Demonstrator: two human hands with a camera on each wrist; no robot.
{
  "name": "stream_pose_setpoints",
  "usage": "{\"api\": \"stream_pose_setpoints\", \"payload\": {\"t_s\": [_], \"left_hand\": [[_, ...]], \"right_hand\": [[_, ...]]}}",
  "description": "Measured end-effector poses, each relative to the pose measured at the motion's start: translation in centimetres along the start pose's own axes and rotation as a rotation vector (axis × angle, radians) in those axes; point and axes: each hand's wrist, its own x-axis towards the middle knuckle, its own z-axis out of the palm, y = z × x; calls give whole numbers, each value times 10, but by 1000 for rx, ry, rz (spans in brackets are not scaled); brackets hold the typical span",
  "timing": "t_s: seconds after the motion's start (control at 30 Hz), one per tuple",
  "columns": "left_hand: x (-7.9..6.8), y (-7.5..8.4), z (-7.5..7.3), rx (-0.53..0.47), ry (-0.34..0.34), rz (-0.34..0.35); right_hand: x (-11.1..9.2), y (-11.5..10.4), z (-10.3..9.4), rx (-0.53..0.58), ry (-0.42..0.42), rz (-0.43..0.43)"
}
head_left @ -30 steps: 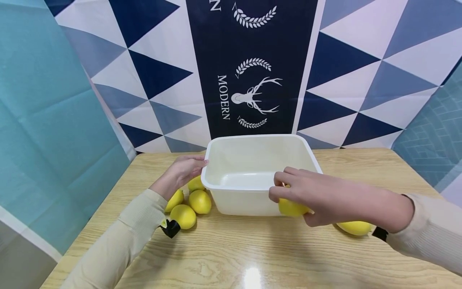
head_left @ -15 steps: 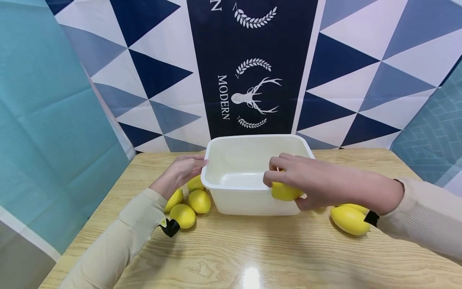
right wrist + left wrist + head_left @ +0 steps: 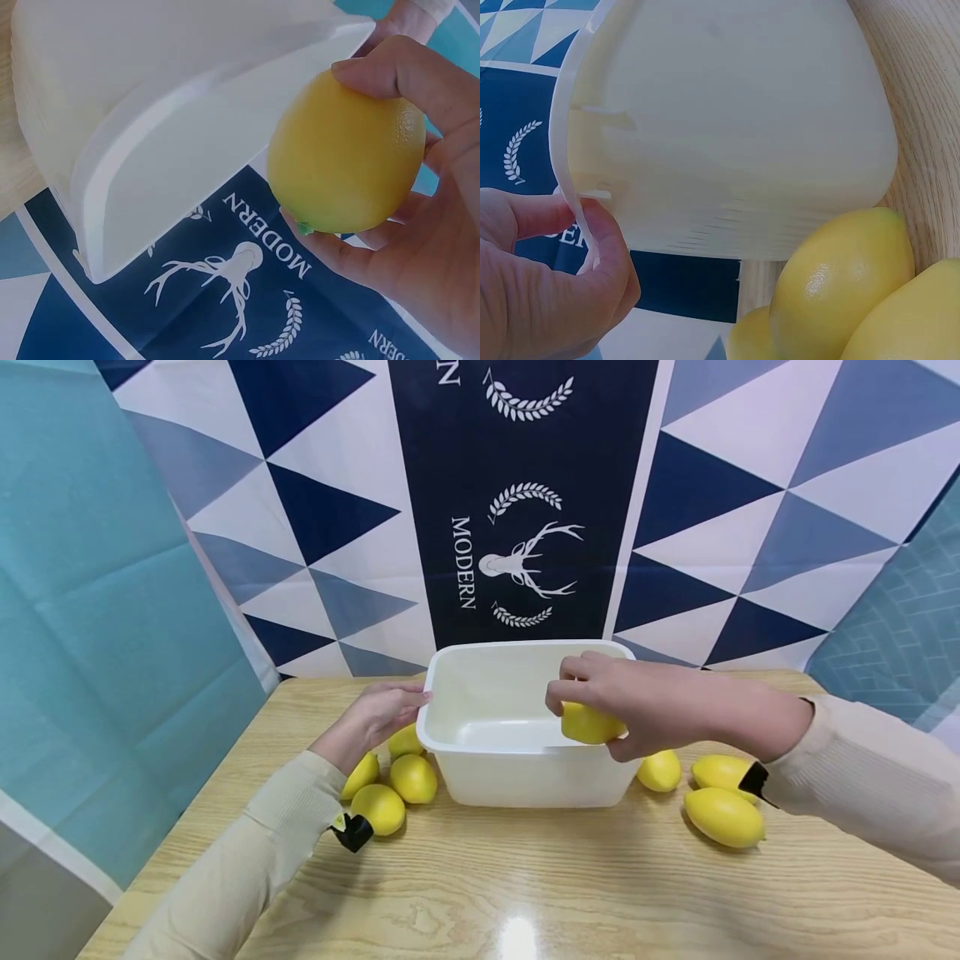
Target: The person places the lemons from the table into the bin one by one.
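Observation:
A white plastic basin (image 3: 525,781) stands at the back of the wooden table, its inside bare where I can see it. My left hand (image 3: 380,717) pinches the basin's left rim between thumb and fingers, plain in the left wrist view, where the thumb (image 3: 544,214) lies outside on the lip. My right hand (image 3: 637,697) grips a yellow lemon (image 3: 591,724) over the basin's front right rim. In the right wrist view the held lemon (image 3: 345,150) shows its green tip, with the thumb across its top and fingers curled round behind.
Left of the basin, several lemons (image 3: 378,808) cluster by the left wrist. On the right lie a lemon (image 3: 660,771) close to the basin and two more, the nearer one (image 3: 723,817) under the right sleeve. A patterned cloth (image 3: 525,485) hangs behind the table.
My right hand has risen and moved slightly left with the lemon, from in front of the basin to above its rim. The lemons on the right came into view. The left hand stayed put.

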Motion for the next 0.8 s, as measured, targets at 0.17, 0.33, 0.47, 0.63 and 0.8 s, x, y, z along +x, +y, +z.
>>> {"api": "stream_pose_setpoints", "payload": {"t_s": [0.17, 0.33, 0.47, 0.63, 0.8], "left_hand": [[0, 0, 1, -2, -5, 9], [-2, 0, 0, -6, -20, 17], [-3, 0, 0, -3, -24, 20], [-2, 0, 0, -3, -25, 15], [-2, -1, 0, -7, -24, 15]], "right_hand": [[5, 7, -4, 32, -15, 42], [11, 17, -7, 61, -26, 88], [16, 25, -10, 78, -25, 102], [22, 35, -10, 107, -66, 126], [30, 45, -8, 102, -83, 149]]}}
